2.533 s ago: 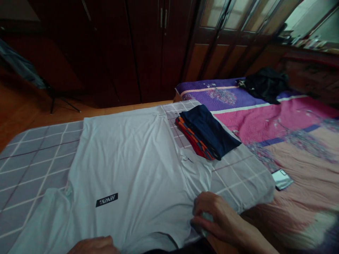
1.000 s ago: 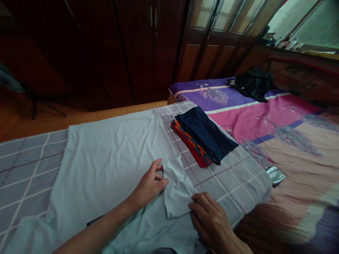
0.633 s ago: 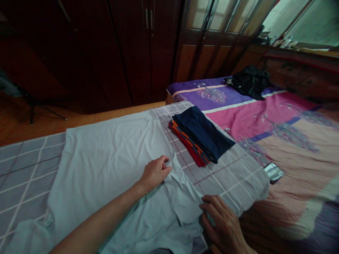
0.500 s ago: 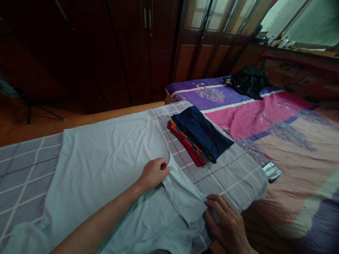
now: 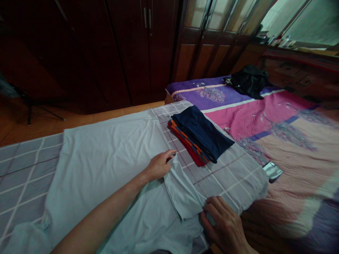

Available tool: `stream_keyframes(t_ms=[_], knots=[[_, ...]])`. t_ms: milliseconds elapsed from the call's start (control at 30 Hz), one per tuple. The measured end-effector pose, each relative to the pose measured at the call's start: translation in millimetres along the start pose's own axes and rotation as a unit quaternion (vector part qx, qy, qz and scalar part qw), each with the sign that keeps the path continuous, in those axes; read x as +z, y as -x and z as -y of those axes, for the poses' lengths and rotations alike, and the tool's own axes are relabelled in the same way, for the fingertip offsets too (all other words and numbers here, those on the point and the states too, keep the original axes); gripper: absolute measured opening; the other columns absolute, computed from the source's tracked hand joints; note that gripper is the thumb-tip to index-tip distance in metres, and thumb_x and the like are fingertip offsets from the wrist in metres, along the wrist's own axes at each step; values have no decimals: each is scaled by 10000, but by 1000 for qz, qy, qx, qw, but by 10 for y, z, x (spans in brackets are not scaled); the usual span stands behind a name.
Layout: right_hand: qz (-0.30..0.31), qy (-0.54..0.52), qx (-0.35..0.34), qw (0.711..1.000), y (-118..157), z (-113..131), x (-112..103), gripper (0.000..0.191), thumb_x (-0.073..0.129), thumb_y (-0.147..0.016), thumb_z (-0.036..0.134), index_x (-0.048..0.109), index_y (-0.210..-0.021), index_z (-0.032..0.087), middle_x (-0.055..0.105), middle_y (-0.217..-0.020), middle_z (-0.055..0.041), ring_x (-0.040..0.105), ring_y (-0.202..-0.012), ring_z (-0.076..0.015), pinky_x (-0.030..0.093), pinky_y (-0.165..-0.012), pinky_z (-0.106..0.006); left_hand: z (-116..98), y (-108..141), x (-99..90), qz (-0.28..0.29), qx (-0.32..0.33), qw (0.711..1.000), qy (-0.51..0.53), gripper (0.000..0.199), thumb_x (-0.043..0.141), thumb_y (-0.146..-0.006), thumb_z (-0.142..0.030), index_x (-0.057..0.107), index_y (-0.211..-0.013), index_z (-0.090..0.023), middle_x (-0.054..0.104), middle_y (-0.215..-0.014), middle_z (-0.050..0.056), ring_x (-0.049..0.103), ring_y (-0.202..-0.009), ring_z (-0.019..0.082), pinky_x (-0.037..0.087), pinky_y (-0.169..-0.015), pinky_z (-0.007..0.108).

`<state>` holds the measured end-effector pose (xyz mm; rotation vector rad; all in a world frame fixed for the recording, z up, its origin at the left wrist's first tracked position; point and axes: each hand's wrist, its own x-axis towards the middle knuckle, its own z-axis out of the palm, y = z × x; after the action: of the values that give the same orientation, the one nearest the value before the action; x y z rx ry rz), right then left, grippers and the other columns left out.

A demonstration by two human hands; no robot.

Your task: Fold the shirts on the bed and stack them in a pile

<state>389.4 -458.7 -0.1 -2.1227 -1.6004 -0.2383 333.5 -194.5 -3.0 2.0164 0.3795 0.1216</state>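
A pale grey-green T-shirt lies spread on a checked grey cover, its right side lightly creased. My left hand reaches across it and pinches the shirt's right edge between thumb and fingers. Lower right, my right hand has its fingers closed on the corner of the sleeve, which lies folded back over the body of the shirt. Just beyond my hands sits a stack of folded clothes, with a navy blue garment on top and orange and red ones beneath.
The checked cover ends at a rounded right edge. Beside it is a bed with a patterned purple and pink bedspread, holding a phone and a black garment. Dark wooden wardrobes line the back; a tripod stands left.
My left hand has moved a little up and right along the shirt's edge. Between my hands the sleeve fold is flatter and straighter. My right hand has shifted slightly left.
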Motion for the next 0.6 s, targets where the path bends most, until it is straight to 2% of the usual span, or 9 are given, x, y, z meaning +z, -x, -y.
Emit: stream_keyframes(t_ms=[67,267,367,433,533,600], knots=[[-4,2,-1,1000,-12,2,3,179,456,-868,118,531,-718,180,522,-716,-37,464,-693,-168,347,-619,-283,-3,-84,12,-2,8,1000,-18,643,489,-644,-65,518,-1277,-173,653,-1157,67,604,-1003,191,452,-861,275],[6,5,-2,1000,-27,-5,-18,170,456,-857,111,537,-726,182,544,-758,-42,483,-711,-165,378,-633,-276,50,-207,7,-2,5,999,-44,720,438,-603,-21,506,-1302,-178,652,-1180,47,631,-787,144,477,-724,241],[14,-1,-19,1000,-9,-18,-45,142,461,-853,109,552,-774,184,567,-810,-46,510,-741,-163,412,-649,-266,30,-136,-13,-32,4,996,-79,617,452,-668,-50,532,-1266,-174,654,-1153,48,629,-817,147,476,-750,243],[14,14,-26,999,9,-46,-47,138,468,-851,122,582,-915,167,587,-906,-69,536,-822,-178,445,-703,-276,-12,-43,-25,-47,1,992,-116,534,494,-732,-122,522,-1264,-161,647,-1129,65,627,-863,165,476,-778,255],[20,62,-5,998,33,-108,-25,292,474,-851,167,555,-1129,130,585,-1020,-108,545,-913,-211,471,-754,-313,-78,119,-48,-41,0,983,-181,547,556,-780,-251,456,-1309,-156,628,-1129,87,617,-939,201,468,-830,289],[21,73,-1,997,32,-135,-9,256,465,-857,169,581,-1084,149,587,-1018,-109,549,-899,-217,476,-731,-320,-97,203,-66,-28,-2,975,-222,571,559,-792,-261,409,-1335,-171,628,-1127,85,612,-972,214,461,-847,302]])
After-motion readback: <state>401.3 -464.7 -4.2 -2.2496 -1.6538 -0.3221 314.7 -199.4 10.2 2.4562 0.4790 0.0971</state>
